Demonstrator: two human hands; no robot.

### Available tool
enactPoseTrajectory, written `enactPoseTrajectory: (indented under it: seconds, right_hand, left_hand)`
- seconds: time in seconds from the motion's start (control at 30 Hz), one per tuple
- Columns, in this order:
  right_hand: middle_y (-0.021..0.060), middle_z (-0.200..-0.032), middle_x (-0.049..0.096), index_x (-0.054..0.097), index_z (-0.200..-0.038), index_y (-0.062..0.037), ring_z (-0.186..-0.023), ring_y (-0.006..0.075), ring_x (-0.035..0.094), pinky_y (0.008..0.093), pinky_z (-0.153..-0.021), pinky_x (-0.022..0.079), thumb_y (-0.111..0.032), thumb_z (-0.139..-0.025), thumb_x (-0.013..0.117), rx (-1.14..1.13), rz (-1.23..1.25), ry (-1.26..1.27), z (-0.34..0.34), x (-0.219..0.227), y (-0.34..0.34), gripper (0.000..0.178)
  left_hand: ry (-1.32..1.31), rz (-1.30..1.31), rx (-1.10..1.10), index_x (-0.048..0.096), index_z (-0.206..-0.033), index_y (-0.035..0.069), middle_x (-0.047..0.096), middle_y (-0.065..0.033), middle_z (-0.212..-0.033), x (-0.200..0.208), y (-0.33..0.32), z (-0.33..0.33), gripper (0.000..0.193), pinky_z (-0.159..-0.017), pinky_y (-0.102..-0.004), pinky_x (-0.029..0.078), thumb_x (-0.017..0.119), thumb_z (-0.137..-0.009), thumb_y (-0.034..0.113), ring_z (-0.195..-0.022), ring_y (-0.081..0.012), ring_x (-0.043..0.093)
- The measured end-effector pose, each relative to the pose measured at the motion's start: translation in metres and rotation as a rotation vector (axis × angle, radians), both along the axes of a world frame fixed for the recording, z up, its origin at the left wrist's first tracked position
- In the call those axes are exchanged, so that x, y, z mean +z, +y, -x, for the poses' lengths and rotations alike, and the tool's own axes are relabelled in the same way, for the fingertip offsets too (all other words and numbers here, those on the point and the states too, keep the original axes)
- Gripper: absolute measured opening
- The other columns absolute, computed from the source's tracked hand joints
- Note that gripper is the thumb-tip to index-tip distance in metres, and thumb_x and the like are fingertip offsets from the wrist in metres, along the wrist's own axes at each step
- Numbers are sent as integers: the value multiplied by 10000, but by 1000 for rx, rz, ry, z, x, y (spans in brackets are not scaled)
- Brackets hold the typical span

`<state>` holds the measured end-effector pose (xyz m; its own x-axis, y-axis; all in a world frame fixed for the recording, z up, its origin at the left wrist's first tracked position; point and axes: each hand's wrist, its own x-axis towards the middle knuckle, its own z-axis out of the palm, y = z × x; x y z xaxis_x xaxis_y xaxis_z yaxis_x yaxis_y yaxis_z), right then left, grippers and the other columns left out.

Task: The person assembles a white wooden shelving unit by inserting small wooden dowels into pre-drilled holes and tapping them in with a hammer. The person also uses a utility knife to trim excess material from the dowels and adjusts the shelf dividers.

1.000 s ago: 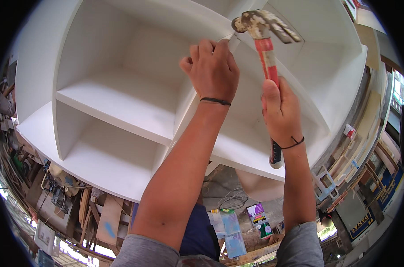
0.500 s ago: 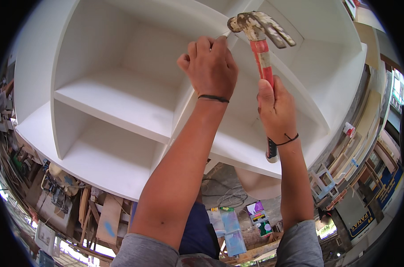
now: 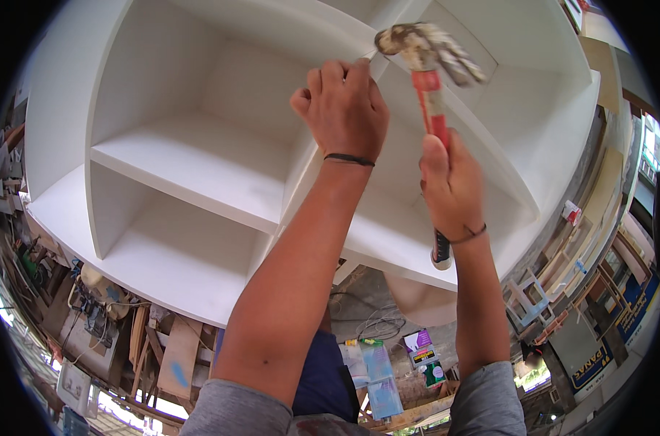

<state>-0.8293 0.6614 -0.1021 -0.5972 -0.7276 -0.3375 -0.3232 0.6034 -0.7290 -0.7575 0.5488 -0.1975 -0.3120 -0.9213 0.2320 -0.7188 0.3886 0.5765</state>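
A white shelf cabinet [image 3: 192, 156] with several compartments fills most of the view. Against the edge of its middle divider, my left hand [image 3: 346, 109] is closed in a pinch on a thin, nail-like piece [image 3: 372, 55], mostly hidden by the fingers. My right hand [image 3: 452, 185] is wrapped round the red, taped handle of a claw hammer [image 3: 428, 94]. The hammer's paint-worn head is just right of the left fingertips, its striking face toward the thin piece and its claw pointing right. Motion blurs the claw.
Below the cabinet, a cable [image 3: 373, 320] lies coiled on the floor near blue packets [image 3: 381, 378] and a purple-black box [image 3: 420, 347]. Scrap wood [image 3: 177, 356] crowds the lower left. Boards and frames [image 3: 526, 298] stand along the right side.
The hammer has shifted slightly down and to the right, tilting a little, and its claw is now blurred. My left hand stays nearly where it was.
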Motion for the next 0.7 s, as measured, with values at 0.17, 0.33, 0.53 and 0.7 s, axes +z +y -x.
enactPoseTrajectory:
  seconds: [0.17,0.33,0.53,0.7]
  right_hand:
    - [149,-613,505,537,-917,-3,-530,313,471,369,-538,405,-387,-1023,494,-64,-8,-125,0,7,-1,401]
    - [157,-608,500,527,-906,-5,-534,339,463,387,-534,395,-390,-1022,493,-37,-95,-87,4,5,-7,404]
    - [154,-607,495,523,-900,-6,-534,318,469,384,-534,394,-392,-1020,500,-47,-7,-93,3,3,-4,404]
    - [76,-580,497,519,-882,-19,-538,196,511,340,-534,411,-422,-1031,472,-86,66,-149,-3,9,3,432]
  left_hand:
    - [0,-5,14,719,-972,186,561,33,-899,1,0,0,165,-841,-395,309,640,-842,122,-915,-176,545]
    - [-7,6,15,719,-979,180,561,35,-900,-2,-1,0,164,-842,-396,308,642,-843,130,-922,-175,547]
    - [-3,-4,15,710,-973,173,560,32,-899,1,1,2,154,-848,-395,313,634,-849,124,-939,-181,550]
    - [98,-22,60,691,-969,147,579,18,-932,-3,0,0,131,-877,-401,321,605,-873,122,-958,-198,552]
